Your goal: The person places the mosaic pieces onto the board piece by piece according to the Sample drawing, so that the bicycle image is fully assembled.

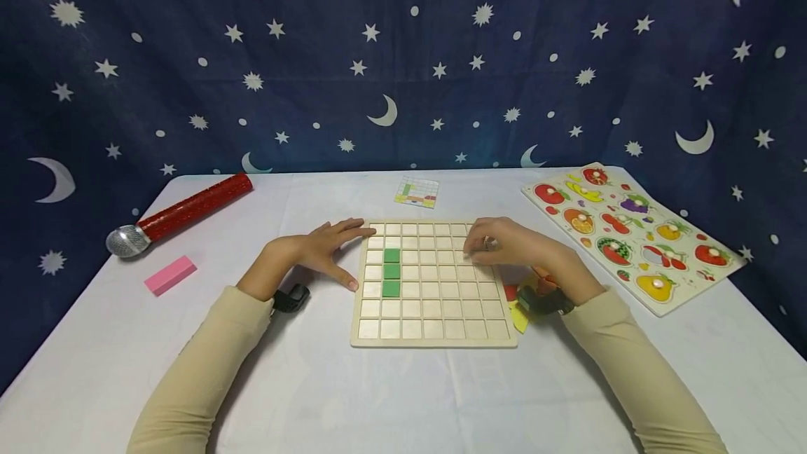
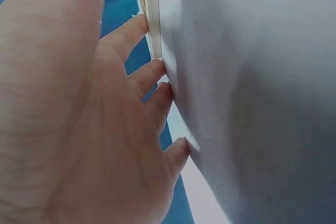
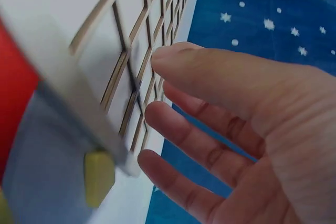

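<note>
A pale grid board (image 1: 435, 347) lies at the middle of the table, with three green squares (image 1: 391, 271) in a column near its left side. My left hand (image 1: 321, 251) is spread at the board's left edge, thumb and fingertips against the rim. In the left wrist view, the fingers (image 2: 139, 32) reach along the board's side (image 2: 152, 3). Over the board's upper right cells hovers my right hand (image 1: 507, 240), fingers loosely bent. Nothing shows between its thumb (image 3: 178, 59) and fingers in the right wrist view. Red and yellow pieces (image 1: 519, 319) lie partly hidden under the right wrist.
Behind the board lies a small printed grid card (image 1: 417, 192). A fruit puzzle board (image 1: 630, 233) is at the right. On the left are a red toy microphone (image 1: 189, 212) and a pink block (image 1: 170, 275). A dark starry cloth (image 1: 403, 62) hangs behind the table.
</note>
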